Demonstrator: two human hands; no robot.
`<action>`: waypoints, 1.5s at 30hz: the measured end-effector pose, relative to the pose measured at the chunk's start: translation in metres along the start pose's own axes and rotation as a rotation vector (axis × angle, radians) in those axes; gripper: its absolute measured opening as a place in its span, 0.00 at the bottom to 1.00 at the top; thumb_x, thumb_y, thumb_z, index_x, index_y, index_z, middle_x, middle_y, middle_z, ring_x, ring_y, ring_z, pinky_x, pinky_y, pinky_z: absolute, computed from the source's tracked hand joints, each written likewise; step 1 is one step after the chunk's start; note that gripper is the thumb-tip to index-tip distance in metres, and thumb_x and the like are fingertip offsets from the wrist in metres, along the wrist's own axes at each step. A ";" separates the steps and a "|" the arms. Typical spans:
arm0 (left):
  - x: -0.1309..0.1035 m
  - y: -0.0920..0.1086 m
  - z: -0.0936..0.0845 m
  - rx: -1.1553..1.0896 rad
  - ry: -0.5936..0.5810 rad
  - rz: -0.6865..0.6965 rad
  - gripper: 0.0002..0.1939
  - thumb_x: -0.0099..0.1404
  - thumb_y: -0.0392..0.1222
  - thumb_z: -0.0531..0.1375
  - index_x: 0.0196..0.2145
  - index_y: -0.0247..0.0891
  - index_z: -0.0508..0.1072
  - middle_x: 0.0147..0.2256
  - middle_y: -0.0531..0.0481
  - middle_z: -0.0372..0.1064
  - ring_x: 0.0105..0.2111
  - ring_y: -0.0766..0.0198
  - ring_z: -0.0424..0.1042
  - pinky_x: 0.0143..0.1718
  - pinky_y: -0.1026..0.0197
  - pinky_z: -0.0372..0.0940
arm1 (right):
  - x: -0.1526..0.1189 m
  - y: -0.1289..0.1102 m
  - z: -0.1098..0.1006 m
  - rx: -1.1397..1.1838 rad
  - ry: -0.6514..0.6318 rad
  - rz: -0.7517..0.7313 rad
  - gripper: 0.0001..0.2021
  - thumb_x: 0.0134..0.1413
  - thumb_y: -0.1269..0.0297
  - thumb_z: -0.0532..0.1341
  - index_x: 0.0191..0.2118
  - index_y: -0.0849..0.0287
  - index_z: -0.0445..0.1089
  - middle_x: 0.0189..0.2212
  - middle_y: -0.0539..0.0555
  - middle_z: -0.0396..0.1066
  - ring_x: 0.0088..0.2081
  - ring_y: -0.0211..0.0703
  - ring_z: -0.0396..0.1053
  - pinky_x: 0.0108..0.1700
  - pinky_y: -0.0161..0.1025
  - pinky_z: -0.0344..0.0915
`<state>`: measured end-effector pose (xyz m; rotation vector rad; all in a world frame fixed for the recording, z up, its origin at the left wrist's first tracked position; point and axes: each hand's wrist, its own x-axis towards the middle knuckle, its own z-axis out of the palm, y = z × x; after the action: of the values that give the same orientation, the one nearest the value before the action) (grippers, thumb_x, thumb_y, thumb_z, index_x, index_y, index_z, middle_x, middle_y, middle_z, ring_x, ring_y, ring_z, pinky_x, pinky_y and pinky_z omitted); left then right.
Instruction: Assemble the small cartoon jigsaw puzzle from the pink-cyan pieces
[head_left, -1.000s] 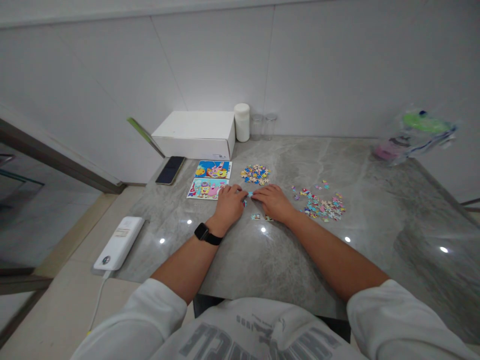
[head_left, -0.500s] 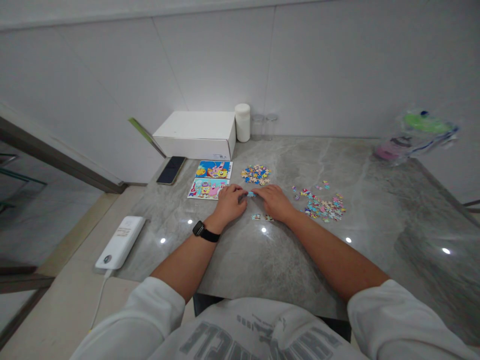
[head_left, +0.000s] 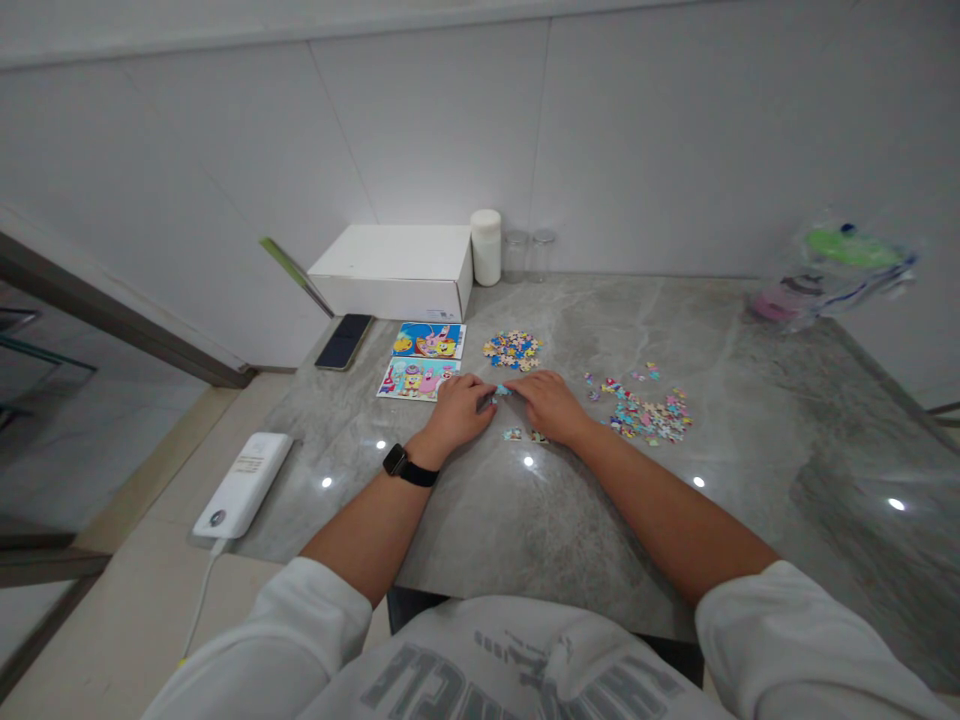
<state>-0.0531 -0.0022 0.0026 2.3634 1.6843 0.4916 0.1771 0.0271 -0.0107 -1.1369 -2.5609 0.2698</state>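
Light blue puzzle pieces (head_left: 502, 390) lie between my fingertips on the grey table. My left hand (head_left: 460, 408), with a black watch on its wrist, is closed at their left side. From the right, my right hand (head_left: 551, 403) pinches at the same pieces. Just below are a small joined-looking bit of puzzle (head_left: 512, 434) and another one (head_left: 538, 437) beside my right hand. Two cartoon picture cards, an upper blue one (head_left: 428, 340) and a lower one (head_left: 417, 378), lie left of a blue and yellow pile of pieces (head_left: 513, 350). A multicoloured pile (head_left: 652, 416) is spread at the right.
A white box (head_left: 390, 270), a white bottle (head_left: 486, 248) and two clear jars (head_left: 528, 256) stand along the wall. A phone (head_left: 344, 341) lies at the left, a white power bank (head_left: 243, 485) at the left edge, and a plastic bag (head_left: 832, 275) at the far right.
The view has shifted very slightly. My left hand has moved a little down, and both hands stay at the light blue pieces.
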 end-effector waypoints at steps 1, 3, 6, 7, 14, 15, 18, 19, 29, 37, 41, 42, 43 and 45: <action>0.000 0.000 0.000 0.000 -0.002 -0.004 0.16 0.69 0.46 0.65 0.54 0.46 0.82 0.48 0.44 0.76 0.50 0.51 0.73 0.56 0.46 0.66 | 0.000 0.000 0.000 0.000 0.002 -0.001 0.27 0.61 0.79 0.56 0.64 0.56 0.72 0.59 0.58 0.77 0.60 0.52 0.70 0.67 0.52 0.57; 0.000 0.002 0.000 0.000 -0.007 -0.012 0.16 0.69 0.45 0.64 0.53 0.46 0.82 0.48 0.44 0.77 0.50 0.50 0.73 0.56 0.46 0.65 | 0.000 0.000 0.001 0.004 0.003 -0.005 0.27 0.60 0.78 0.57 0.63 0.57 0.72 0.59 0.58 0.77 0.60 0.53 0.70 0.68 0.53 0.56; 0.000 0.004 -0.001 -0.007 0.000 -0.024 0.17 0.69 0.44 0.64 0.54 0.45 0.81 0.48 0.44 0.78 0.51 0.50 0.73 0.57 0.46 0.64 | 0.000 0.000 0.001 0.010 0.009 -0.013 0.27 0.60 0.78 0.57 0.64 0.57 0.72 0.59 0.58 0.77 0.60 0.53 0.71 0.68 0.53 0.56; 0.000 0.005 -0.002 -0.016 0.009 -0.028 0.18 0.68 0.43 0.65 0.55 0.45 0.80 0.48 0.45 0.79 0.51 0.50 0.73 0.57 0.46 0.64 | 0.000 0.000 0.001 0.010 0.012 -0.017 0.27 0.60 0.78 0.57 0.64 0.57 0.72 0.59 0.58 0.77 0.60 0.53 0.71 0.68 0.53 0.56; 0.000 0.007 -0.002 -0.095 0.043 -0.061 0.25 0.66 0.39 0.67 0.60 0.44 0.75 0.46 0.48 0.81 0.50 0.50 0.75 0.58 0.46 0.63 | -0.001 0.000 0.002 0.002 0.040 -0.019 0.24 0.63 0.75 0.58 0.63 0.56 0.73 0.57 0.59 0.78 0.58 0.53 0.72 0.67 0.53 0.57; 0.000 0.007 -0.002 -0.098 0.047 -0.059 0.25 0.66 0.39 0.67 0.60 0.44 0.74 0.46 0.48 0.81 0.50 0.50 0.75 0.57 0.46 0.63 | -0.001 0.000 0.003 0.005 0.039 -0.019 0.24 0.64 0.75 0.58 0.63 0.56 0.73 0.57 0.59 0.78 0.58 0.53 0.72 0.67 0.53 0.57; 0.001 0.005 0.001 -0.099 0.062 -0.054 0.25 0.66 0.39 0.67 0.60 0.44 0.74 0.46 0.48 0.81 0.51 0.50 0.74 0.57 0.47 0.64 | -0.001 0.001 0.004 0.012 0.033 -0.016 0.23 0.65 0.74 0.58 0.63 0.56 0.73 0.57 0.60 0.78 0.59 0.53 0.72 0.67 0.54 0.56; 0.001 0.004 0.001 -0.099 0.064 -0.056 0.24 0.66 0.39 0.67 0.60 0.45 0.74 0.46 0.48 0.81 0.51 0.50 0.74 0.57 0.47 0.64 | -0.001 0.001 0.004 0.015 0.028 -0.013 0.23 0.65 0.73 0.58 0.64 0.56 0.72 0.57 0.60 0.78 0.59 0.53 0.72 0.68 0.54 0.56; 0.000 0.005 0.003 -0.082 0.071 -0.064 0.20 0.66 0.39 0.67 0.55 0.44 0.76 0.45 0.48 0.81 0.50 0.49 0.75 0.55 0.46 0.64 | -0.001 -0.001 0.001 0.011 0.017 -0.011 0.23 0.65 0.73 0.58 0.64 0.55 0.72 0.60 0.58 0.77 0.61 0.53 0.71 0.69 0.54 0.54; 0.001 0.007 0.001 -0.065 0.054 -0.065 0.17 0.67 0.40 0.66 0.53 0.44 0.77 0.45 0.47 0.81 0.51 0.49 0.74 0.55 0.46 0.63 | -0.001 0.000 0.001 0.014 0.011 -0.028 0.23 0.64 0.74 0.59 0.62 0.55 0.73 0.59 0.59 0.77 0.60 0.54 0.71 0.68 0.55 0.55; 0.000 0.007 0.001 -0.060 0.057 -0.058 0.15 0.67 0.40 0.65 0.52 0.44 0.77 0.46 0.47 0.80 0.51 0.49 0.74 0.54 0.47 0.64 | -0.001 0.000 0.001 0.018 0.011 -0.027 0.22 0.64 0.74 0.59 0.62 0.55 0.73 0.59 0.59 0.77 0.60 0.54 0.71 0.67 0.55 0.55; 0.000 0.007 0.001 -0.057 0.061 -0.054 0.16 0.67 0.40 0.65 0.52 0.44 0.77 0.46 0.47 0.80 0.51 0.49 0.74 0.54 0.47 0.64 | -0.001 -0.001 0.000 0.017 0.014 -0.026 0.22 0.65 0.74 0.59 0.62 0.55 0.73 0.59 0.59 0.77 0.60 0.54 0.71 0.68 0.55 0.55; 0.000 0.006 0.002 -0.055 0.064 -0.048 0.16 0.67 0.40 0.65 0.53 0.44 0.77 0.46 0.46 0.80 0.51 0.49 0.74 0.54 0.47 0.64 | -0.001 -0.002 0.000 0.015 0.015 -0.025 0.22 0.65 0.74 0.58 0.62 0.55 0.73 0.59 0.59 0.77 0.60 0.54 0.71 0.68 0.55 0.55; 0.000 0.005 0.003 -0.051 0.065 -0.039 0.16 0.67 0.40 0.65 0.53 0.44 0.77 0.46 0.47 0.80 0.50 0.49 0.74 0.54 0.46 0.63 | -0.001 -0.003 -0.002 0.012 0.014 -0.026 0.22 0.65 0.74 0.58 0.61 0.56 0.73 0.59 0.59 0.77 0.60 0.54 0.71 0.68 0.55 0.54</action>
<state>-0.0476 -0.0035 0.0016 2.2978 1.7201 0.6029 0.1764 0.0244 -0.0086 -1.0968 -2.5568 0.2691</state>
